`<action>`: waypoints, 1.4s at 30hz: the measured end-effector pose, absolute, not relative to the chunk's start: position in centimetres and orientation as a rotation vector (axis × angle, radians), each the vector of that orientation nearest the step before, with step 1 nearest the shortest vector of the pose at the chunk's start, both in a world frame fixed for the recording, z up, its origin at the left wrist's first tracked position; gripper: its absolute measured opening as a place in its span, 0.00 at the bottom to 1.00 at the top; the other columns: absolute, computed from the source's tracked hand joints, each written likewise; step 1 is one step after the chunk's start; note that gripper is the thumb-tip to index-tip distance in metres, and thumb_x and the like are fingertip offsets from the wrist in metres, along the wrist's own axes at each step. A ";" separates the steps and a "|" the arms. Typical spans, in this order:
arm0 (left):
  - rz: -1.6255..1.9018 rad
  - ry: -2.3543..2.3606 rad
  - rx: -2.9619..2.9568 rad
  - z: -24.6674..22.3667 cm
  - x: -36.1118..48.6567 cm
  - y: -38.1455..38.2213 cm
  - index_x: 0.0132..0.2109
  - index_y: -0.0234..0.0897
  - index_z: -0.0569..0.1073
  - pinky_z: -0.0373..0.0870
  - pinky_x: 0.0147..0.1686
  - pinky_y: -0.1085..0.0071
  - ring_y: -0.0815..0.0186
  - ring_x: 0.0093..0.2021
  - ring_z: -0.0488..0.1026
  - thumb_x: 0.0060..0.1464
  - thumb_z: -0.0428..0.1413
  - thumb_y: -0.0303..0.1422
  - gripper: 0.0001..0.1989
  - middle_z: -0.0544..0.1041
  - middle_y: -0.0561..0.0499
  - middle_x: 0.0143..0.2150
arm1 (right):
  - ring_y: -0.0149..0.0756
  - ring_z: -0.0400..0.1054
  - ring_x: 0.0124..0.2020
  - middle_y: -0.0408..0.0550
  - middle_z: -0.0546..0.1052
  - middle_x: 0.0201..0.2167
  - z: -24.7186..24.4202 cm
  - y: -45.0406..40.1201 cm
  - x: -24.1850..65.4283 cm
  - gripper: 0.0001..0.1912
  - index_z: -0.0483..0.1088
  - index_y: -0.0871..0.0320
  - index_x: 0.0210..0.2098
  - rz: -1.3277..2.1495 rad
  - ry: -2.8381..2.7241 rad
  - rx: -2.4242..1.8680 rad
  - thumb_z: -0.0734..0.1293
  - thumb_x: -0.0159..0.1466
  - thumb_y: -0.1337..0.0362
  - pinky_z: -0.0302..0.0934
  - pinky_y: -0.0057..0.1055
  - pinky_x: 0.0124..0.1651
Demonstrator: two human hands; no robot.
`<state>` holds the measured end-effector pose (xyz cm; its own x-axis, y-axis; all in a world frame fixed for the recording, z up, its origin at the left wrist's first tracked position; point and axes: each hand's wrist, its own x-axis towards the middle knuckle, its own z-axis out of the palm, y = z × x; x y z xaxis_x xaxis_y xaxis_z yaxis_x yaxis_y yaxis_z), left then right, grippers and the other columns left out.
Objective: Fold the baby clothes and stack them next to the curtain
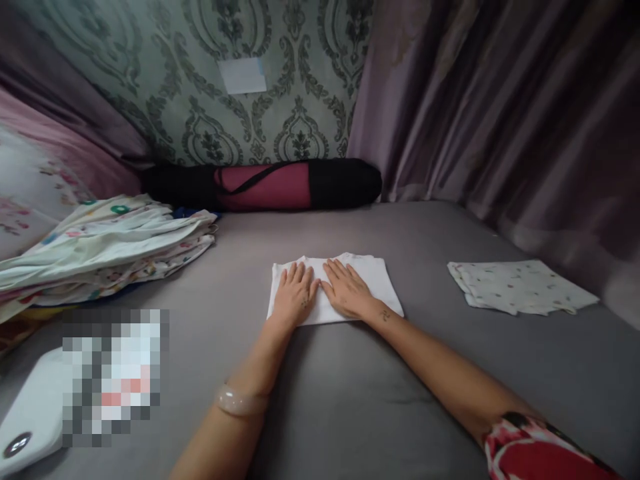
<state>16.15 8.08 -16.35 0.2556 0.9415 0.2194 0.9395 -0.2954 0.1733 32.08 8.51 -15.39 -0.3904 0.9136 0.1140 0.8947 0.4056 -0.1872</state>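
A folded white garment (pixel 383 283) lies flat on the grey bed sheet in the middle of the view. My left hand (pixel 295 293) rests palm down on its left half, fingers stretched out and pointing away from me. On the middle of the cloth lies my right hand (pixel 347 288), also flat with fingers extended and angled to the left. The two thumbs come close together near the garment's centre. Neither hand grips anything. Parts of the cloth under both palms are hidden.
A patterned folded cloth (pixel 523 287) lies to the right. Piled printed clothes (pixel 115 250) are at the left, with a white device (pixel 37 407) and a pixelated patch nearer me. A black and pink long bag (pixel 265 185) lies along the wall, beside purple curtains (pixel 450 100).
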 end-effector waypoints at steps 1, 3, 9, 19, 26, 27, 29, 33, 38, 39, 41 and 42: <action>0.374 1.880 2.482 -16.5 16.1 8.1 0.64 0.33 0.62 0.51 0.64 0.52 0.52 0.68 0.52 0.66 0.39 0.42 0.26 0.59 0.39 0.67 | 0.44 0.44 0.69 0.57 0.55 0.67 -15.6 8.4 32.2 0.30 0.53 0.68 0.66 0.120 -2.447 -1.594 0.50 0.70 0.57 0.36 0.43 0.68; 0.280 1.887 2.491 -16.5 15.9 8.1 0.65 0.33 0.60 0.51 0.64 0.52 0.52 0.68 0.53 0.66 0.38 0.43 0.27 0.58 0.39 0.68 | 0.43 0.44 0.68 0.56 0.56 0.67 -15.8 8.3 32.2 0.30 0.54 0.67 0.66 0.080 -2.418 -1.572 0.50 0.70 0.56 0.36 0.42 0.69; 0.361 2.030 2.501 -15.9 14.9 8.0 0.65 0.29 0.60 0.49 0.65 0.53 0.53 0.68 0.53 0.66 0.34 0.43 0.29 0.59 0.37 0.67 | 0.47 0.41 0.69 0.61 0.52 0.68 -15.7 7.8 33.4 0.32 0.52 0.73 0.66 -0.016 -2.197 -1.765 0.50 0.70 0.57 0.34 0.42 0.68; 0.098 2.087 2.320 -16.0 14.2 8.1 0.68 0.28 0.54 0.45 0.65 0.49 0.51 0.70 0.46 0.66 0.31 0.45 0.32 0.53 0.38 0.70 | 0.58 0.42 0.68 0.72 0.50 0.66 -16.8 8.1 34.4 0.40 0.51 0.80 0.64 -0.035 -1.976 -2.096 0.52 0.68 0.49 0.36 0.50 0.66; 0.194 2.188 2.318 -16.1 14.1 7.9 0.66 0.27 0.57 0.44 0.65 0.49 0.51 0.70 0.47 0.66 0.33 0.44 0.32 0.55 0.36 0.69 | 0.59 0.42 0.67 0.73 0.51 0.66 -16.4 8.0 35.5 0.39 0.51 0.80 0.64 -0.077 -1.917 -2.092 0.51 0.69 0.49 0.36 0.51 0.66; 0.203 2.196 2.312 -16.2 14.1 7.9 0.66 0.26 0.57 0.45 0.65 0.49 0.51 0.70 0.47 0.65 0.33 0.44 0.32 0.55 0.35 0.68 | 0.59 0.43 0.67 0.74 0.51 0.66 -16.5 8.1 35.7 0.39 0.51 0.81 0.64 -0.063 -1.912 -2.093 0.50 0.69 0.49 0.36 0.50 0.66; 0.208 2.186 2.299 -16.4 14.0 8.0 0.66 0.23 0.57 0.46 0.65 0.49 0.49 0.69 0.47 0.65 0.34 0.45 0.33 0.55 0.34 0.68 | 0.59 0.44 0.67 0.75 0.52 0.65 -16.7 8.1 36.1 0.40 0.50 0.82 0.64 -0.028 -1.900 -2.093 0.50 0.69 0.49 0.38 0.49 0.66; 0.233 2.159 2.271 -16.6 13.8 8.2 0.65 0.24 0.57 0.45 0.65 0.47 0.48 0.69 0.47 0.64 0.35 0.46 0.33 0.56 0.33 0.68 | 0.60 0.45 0.66 0.75 0.53 0.65 -16.7 8.2 36.0 0.40 0.51 0.81 0.63 -0.015 -1.867 -2.068 0.50 0.69 0.48 0.39 0.51 0.64; 0.291 2.160 2.252 -16.0 13.4 8.8 0.62 0.30 0.63 0.47 0.63 0.44 0.48 0.66 0.54 0.64 0.37 0.45 0.29 0.62 0.36 0.65 | 0.55 0.58 0.58 0.68 0.66 0.58 -15.1 9.3 37.0 0.28 0.62 0.71 0.59 -0.002 -1.833 -2.052 0.51 0.70 0.56 0.48 0.47 0.59; 0.311 2.160 2.250 -15.8 13.3 9.0 0.61 0.32 0.64 0.49 0.62 0.45 0.49 0.65 0.57 0.64 0.37 0.44 0.28 0.64 0.37 0.64 | 0.52 0.60 0.56 0.66 0.68 0.56 -14.8 9.7 37.6 0.24 0.63 0.69 0.58 0.007 -1.858 -2.032 0.51 0.71 0.59 0.50 0.44 0.58; 0.343 2.165 2.223 -15.2 12.9 9.7 0.59 0.34 0.65 0.54 0.60 0.47 0.50 0.62 0.60 0.64 0.39 0.42 0.25 0.66 0.37 0.62 | 0.46 0.63 0.53 0.61 0.71 0.53 -14.3 10.6 38.9 0.21 0.65 0.65 0.57 0.041 -1.929 -1.993 0.50 0.70 0.66 0.52 0.39 0.56; 0.342 2.161 2.207 -14.9 12.6 10.2 0.59 0.34 0.65 0.56 0.58 0.48 0.50 0.61 0.61 0.63 0.41 0.41 0.24 0.66 0.38 0.62 | 0.45 0.63 0.53 0.60 0.71 0.52 -14.2 11.0 39.6 0.21 0.65 0.64 0.56 0.066 -1.970 -1.978 0.50 0.70 0.68 0.52 0.37 0.55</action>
